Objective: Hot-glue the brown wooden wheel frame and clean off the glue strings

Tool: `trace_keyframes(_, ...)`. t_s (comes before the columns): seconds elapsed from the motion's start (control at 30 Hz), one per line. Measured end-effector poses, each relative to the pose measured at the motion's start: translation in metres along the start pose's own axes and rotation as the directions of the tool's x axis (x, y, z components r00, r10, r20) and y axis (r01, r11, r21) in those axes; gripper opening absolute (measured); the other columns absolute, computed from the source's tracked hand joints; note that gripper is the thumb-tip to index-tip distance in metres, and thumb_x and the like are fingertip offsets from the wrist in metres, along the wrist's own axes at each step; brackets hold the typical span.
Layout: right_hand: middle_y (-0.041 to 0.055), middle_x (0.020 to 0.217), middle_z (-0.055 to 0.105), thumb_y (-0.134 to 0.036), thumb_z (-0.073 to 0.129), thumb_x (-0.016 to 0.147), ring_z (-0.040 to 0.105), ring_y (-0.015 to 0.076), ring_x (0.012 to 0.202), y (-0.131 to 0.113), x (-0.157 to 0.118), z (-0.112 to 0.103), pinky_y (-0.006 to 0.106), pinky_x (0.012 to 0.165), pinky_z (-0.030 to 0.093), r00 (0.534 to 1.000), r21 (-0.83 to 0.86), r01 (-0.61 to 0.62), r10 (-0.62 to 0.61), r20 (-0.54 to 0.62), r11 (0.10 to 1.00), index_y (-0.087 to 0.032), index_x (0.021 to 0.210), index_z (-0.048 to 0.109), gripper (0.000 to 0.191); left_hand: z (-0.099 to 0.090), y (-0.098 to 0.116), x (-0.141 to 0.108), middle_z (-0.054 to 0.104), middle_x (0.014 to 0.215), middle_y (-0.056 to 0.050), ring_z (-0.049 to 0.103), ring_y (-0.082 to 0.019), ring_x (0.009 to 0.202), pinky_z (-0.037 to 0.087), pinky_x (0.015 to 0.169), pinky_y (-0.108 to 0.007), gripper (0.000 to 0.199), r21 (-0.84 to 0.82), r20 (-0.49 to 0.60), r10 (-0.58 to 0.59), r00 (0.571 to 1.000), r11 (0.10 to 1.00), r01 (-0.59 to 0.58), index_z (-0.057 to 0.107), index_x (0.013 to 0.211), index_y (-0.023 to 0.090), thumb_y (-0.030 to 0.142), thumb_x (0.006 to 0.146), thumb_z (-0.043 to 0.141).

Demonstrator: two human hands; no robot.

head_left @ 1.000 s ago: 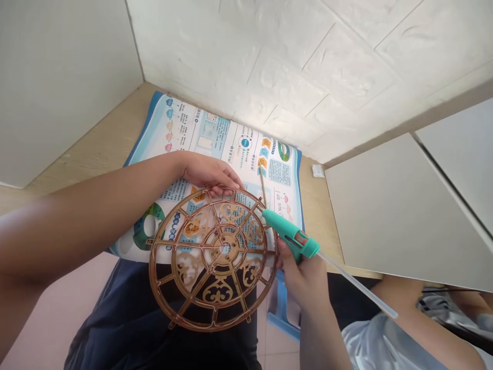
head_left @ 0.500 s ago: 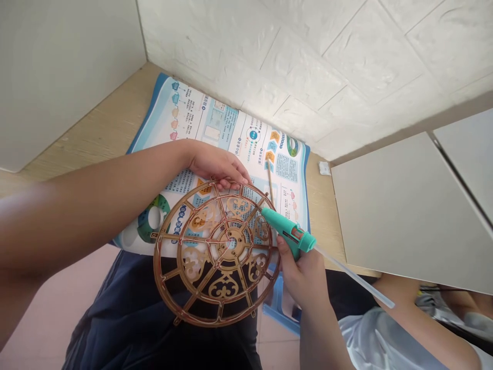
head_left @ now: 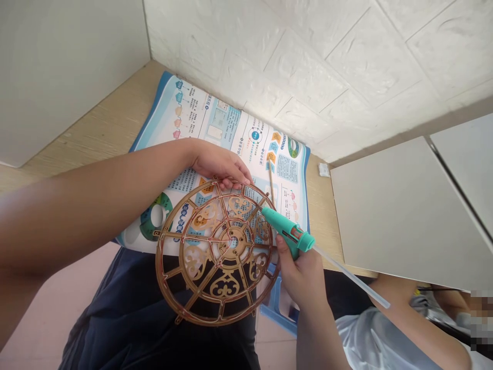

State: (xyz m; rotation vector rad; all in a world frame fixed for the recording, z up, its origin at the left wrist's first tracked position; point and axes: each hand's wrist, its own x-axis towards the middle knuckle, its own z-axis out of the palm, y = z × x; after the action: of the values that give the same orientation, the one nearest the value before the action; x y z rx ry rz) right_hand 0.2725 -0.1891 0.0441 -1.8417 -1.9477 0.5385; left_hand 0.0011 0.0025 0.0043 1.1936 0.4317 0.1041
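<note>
A round openwork frame [head_left: 226, 284], gold-brown with scrolled ornaments and reddish lines along its ribs, is tilted over the desk's near edge and my lap. My left hand [head_left: 223, 164] grips its far rim, thumb and fingers closed on it. In my right hand [head_left: 302, 275] is a green glue gun [head_left: 287, 229], its fingers wrapped around the handle. A long translucent glue stick [head_left: 352, 277] sticks out of the gun's back end. The nozzle points up-left at a ring on the frame's right side; whether it touches is too small to tell.
A printed poster [head_left: 231, 131] covers much of the wooden desk [head_left: 111, 113], with a thin stick [head_left: 271, 180] lying on it. A small white object [head_left: 324, 169] sits by the right panel [head_left: 400, 205]. Another person's arm [head_left: 423, 329] is at lower right, near a blue stool [head_left: 279, 308].
The view has shifted slightly. Both hands keep their hold, and the glue gun's nozzle stays at nearly the same part of the round frame.
</note>
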Motion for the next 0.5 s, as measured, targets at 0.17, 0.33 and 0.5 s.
trace_keyframes(0.17, 0.0096, 0.087, 0.078, -0.052, 0.054, 0.104, 0.073, 0.0277, 0.075, -0.0045, 0.0016, -0.0015, 0.036, 0.07, 0.061, 1.0, 0.007, 0.014, -0.014, 0.014, 1.0, -0.017, 0.122, 0.079, 0.046, 0.0002, -0.0004, -0.0006, 0.047, 0.062, 0.003, 0.039, -0.013, 0.054, 0.033, 0.055, -0.029, 0.014, 0.009, 0.009, 0.019, 1.0, 1.0, -0.019, 0.076, 0.09, 0.02, 0.032, 0.086, 0.083)
trace_keyframes(0.33, 0.011, 0.099, 0.081, -0.05, 0.055, 0.106, 0.078, 0.0292, 0.089, -0.0068, 0.0018, -0.0029, 0.036, 0.076, 0.063, 0.999, 0.04, 0.015, -0.017, 0.034, 0.999, -0.018, 0.127, 0.078, 0.045, 0.0009, -0.0002, -0.0005, 0.046, 0.061, 0.003, 0.037, -0.012, 0.054, 0.033, 0.054, -0.028, 0.015, -0.007, 0.0, -0.012, 1.0, 1.0, 0.012, 0.076, 0.089, 0.02, 0.031, 0.085, 0.084)
trace_keyframes(0.5, 0.0104, 0.092, 0.078, -0.054, 0.056, 0.106, 0.077, 0.0332, 0.103, -0.0007, 0.0008, -0.0006, 0.041, 0.084, 0.064, 1.0, 0.102, 0.002, -0.004, 0.018, 0.995, -0.02, 0.125, 0.078, 0.045, 0.0001, -0.0015, 0.0007, 0.053, 0.067, 0.001, 0.04, -0.012, 0.054, 0.033, 0.054, -0.029, 0.015, 0.01, -0.001, 0.023, 1.0, 1.0, -0.023, 0.077, 0.091, 0.02, 0.033, 0.086, 0.082)
